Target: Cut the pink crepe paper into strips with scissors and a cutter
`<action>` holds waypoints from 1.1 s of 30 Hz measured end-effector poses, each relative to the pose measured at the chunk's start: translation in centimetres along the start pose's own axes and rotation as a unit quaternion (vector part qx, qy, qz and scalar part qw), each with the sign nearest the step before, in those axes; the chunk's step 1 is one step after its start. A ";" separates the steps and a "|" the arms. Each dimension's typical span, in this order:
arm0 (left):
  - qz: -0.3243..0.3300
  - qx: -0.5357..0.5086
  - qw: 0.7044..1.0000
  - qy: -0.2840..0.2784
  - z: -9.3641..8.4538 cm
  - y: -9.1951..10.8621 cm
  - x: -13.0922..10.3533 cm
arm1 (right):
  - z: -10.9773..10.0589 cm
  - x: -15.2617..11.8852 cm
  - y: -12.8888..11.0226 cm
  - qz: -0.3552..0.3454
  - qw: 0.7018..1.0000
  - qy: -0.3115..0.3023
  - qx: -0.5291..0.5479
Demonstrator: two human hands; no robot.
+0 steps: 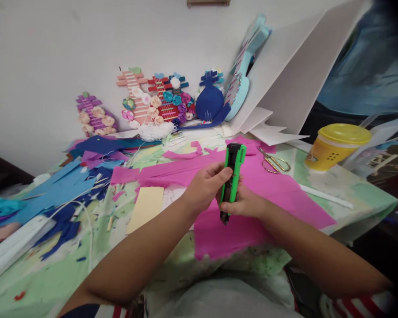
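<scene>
A green-and-black stapler [232, 176] is held upright between my two hands, its long side facing me. My left hand [207, 185] is closed on its left side, thumb pressed against the black part. My right hand [243, 201] wraps the lower right side, with the thumb across the front near the bottom end. Some fingers of both hands are hidden behind it. Bright pink paper [281, 203] lies spread on the table below the hands. A cream paper rectangle [146, 207] is left of my left forearm.
Gold-handled scissors [275, 163] lie on the pink paper's far right. A yellow lidded cup [336, 145] stands at right, near a white strip [328, 196]. Blue paper scraps [59, 190] and a white cord [89, 221] cover the left. Decorated instrument-shaped crafts [210, 104] lean against the wall.
</scene>
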State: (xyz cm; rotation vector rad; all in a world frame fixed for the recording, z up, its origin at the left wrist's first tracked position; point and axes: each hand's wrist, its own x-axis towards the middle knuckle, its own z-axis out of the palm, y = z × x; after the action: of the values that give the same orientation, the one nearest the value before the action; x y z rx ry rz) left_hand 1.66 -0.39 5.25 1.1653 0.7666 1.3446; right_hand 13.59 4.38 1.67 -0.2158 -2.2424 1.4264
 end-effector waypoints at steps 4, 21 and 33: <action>0.036 0.065 0.997 0.005 -0.1 0.0 0.4 | -0.2 0.1 -0.1 0.023 0.999 0.017 0.024; 0.056 0.733 0.673 -0.086 -3.6 -3.9 -4.0 | -4.1 5.4 4.1 0.218 0.931 0.265 -0.128; -0.064 0.719 0.686 -0.095 -4.4 -4.1 -3.6 | -2.7 5.8 4.5 0.212 0.929 0.222 -0.206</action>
State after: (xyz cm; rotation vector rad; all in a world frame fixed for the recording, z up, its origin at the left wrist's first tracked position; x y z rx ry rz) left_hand -1.56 -2.44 -0.56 2.3086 1.8119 0.2208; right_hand 9.26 10.70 0.40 -1.1048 -2.1463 0.9333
